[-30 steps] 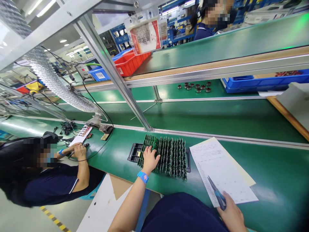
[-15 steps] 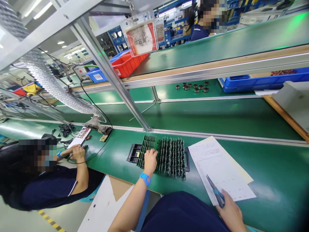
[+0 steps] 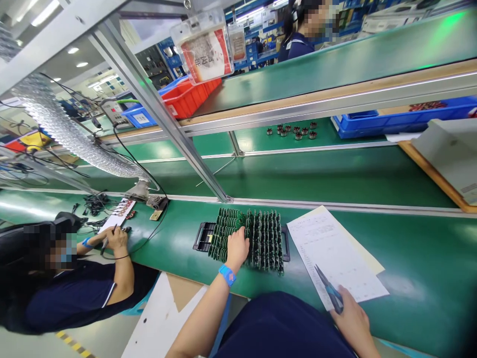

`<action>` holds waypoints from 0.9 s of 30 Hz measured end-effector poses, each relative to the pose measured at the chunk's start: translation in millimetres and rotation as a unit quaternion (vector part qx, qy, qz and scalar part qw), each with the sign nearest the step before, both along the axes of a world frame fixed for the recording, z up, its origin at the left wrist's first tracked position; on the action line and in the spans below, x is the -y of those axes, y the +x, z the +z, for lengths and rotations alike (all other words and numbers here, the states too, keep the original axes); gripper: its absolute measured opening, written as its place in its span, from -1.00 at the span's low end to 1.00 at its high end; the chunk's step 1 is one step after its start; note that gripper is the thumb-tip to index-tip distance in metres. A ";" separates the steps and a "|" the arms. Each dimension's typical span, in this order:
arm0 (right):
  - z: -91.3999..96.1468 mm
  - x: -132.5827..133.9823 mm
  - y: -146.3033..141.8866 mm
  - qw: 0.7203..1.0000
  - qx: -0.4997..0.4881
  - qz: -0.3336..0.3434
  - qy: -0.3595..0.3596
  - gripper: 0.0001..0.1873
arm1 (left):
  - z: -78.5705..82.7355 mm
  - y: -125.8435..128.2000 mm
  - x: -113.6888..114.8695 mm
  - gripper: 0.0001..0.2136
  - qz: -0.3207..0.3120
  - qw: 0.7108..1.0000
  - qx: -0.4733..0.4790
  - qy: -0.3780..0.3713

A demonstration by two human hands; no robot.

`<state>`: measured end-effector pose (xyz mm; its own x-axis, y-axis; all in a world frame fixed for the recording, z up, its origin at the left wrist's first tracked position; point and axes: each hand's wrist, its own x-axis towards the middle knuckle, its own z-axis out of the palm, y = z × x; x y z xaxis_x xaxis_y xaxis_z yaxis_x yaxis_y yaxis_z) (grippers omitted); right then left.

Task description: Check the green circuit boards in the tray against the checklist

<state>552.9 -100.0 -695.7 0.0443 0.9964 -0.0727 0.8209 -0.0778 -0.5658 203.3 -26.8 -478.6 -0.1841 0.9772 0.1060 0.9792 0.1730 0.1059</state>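
Observation:
Rows of small green circuit boards (image 3: pixel 265 241) stand on edge in a black rack (image 3: pixel 203 236) on the bench. My left hand (image 3: pixel 237 246), with a blue band at the wrist, reaches into the middle of these rows. Its fingers are bent together on a circuit board near the gap between the left and right groups; the fingertips are partly hidden. Lower right, my right hand (image 3: pixel 351 314) is closed around long-nose pliers (image 3: pixel 330 289) with blue and dark handles. Their pointed jaws lie over printed paper sheets (image 3: pixel 320 243), right of the rack.
A co-worker (image 3: pixel 70 288) sits at left, hands on a cable-like part. A fume duct (image 3: pixel 78 134) and a metal post (image 3: pixel 160 109) rise behind the bench. On shelves are a red bin (image 3: pixel 192 97), several small round parts (image 3: pixel 290 130) and a blue tray (image 3: pixel 402 119).
My left hand has moved slightly right across the boards, and its fingers are drawn closer together. My right hand still holds the pliers over the paper. The whole view has shifted a little.

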 end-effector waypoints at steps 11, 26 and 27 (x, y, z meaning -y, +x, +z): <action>-1.9 3.5 -1.8 0.999 0.012 -0.004 0.034 -0.30 | -1.9 16.0 -2.8 -0.64 -0.032 0.999 0.024 0.006; -5.9 6.4 -1.3 0.997 0.034 -0.002 0.074 -0.35 | -7.8 14.4 2.5 -0.70 -0.054 0.998 0.002 -0.012; -6.1 6.6 -1.2 0.996 0.035 -0.001 0.077 -0.35 | -8.7 14.5 2.8 -0.69 -0.057 0.998 -0.001 -0.013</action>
